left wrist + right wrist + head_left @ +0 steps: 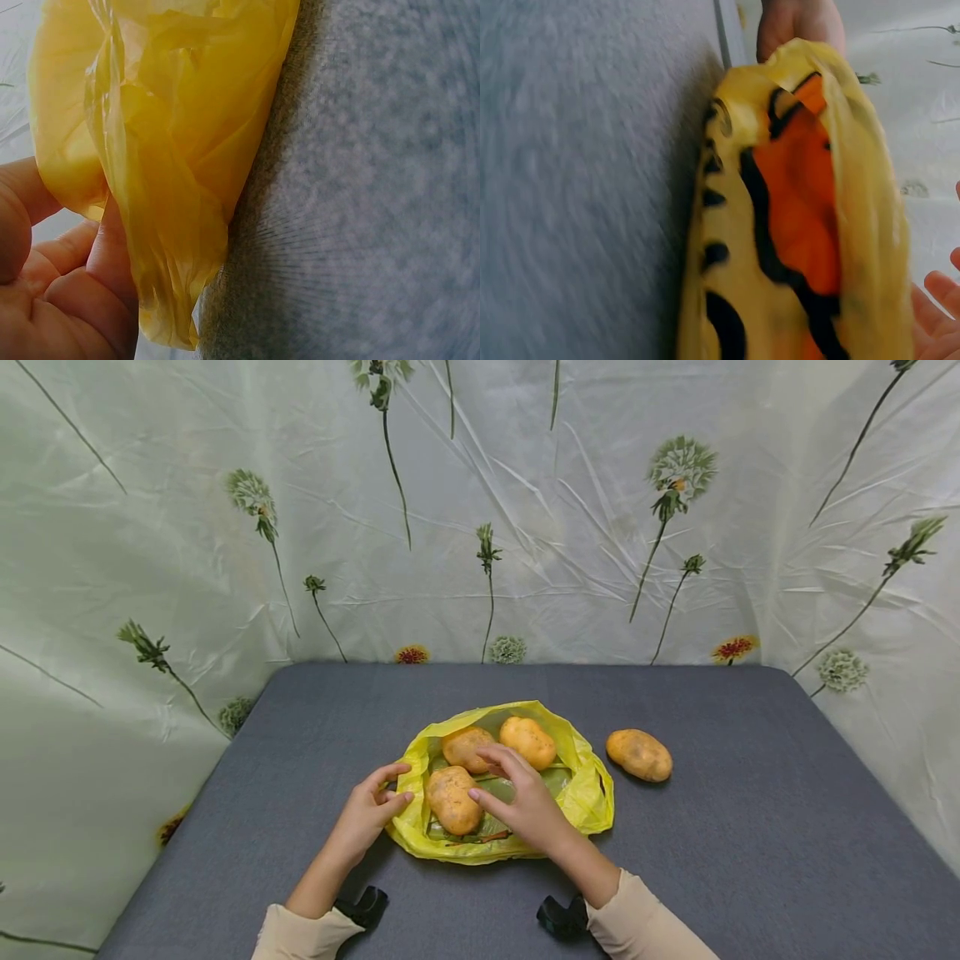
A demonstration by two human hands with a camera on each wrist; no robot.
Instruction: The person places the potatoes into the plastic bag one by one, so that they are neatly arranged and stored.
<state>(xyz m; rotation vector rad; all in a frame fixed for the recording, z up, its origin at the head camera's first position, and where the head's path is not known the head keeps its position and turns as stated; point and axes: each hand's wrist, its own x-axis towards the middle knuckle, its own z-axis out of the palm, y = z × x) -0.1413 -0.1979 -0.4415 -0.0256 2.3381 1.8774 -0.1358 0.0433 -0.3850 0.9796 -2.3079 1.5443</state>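
A yellow plastic bag [592,802] lies with its mouth spread wide, its rim folded down around several potatoes. Inside it are a potato [453,802] at the front left, another potato [463,748] behind it, and one more potato [529,742] at the back. My left hand [367,814] holds the bag's left rim between thumb and fingers; the left wrist view has the yellow film [180,150] against those fingers. Above the bag's middle hovers my right hand [528,806], thumb and fingers apart, holding nothing. Part of the back-left potato is hidden behind its fingers.
A single potato [639,755] lies on the grey table [750,827] to the right of the bag. Behind the table hangs a pale curtain [570,560] printed with flowers. Orange and black print [799,202] covers the bag's near side.
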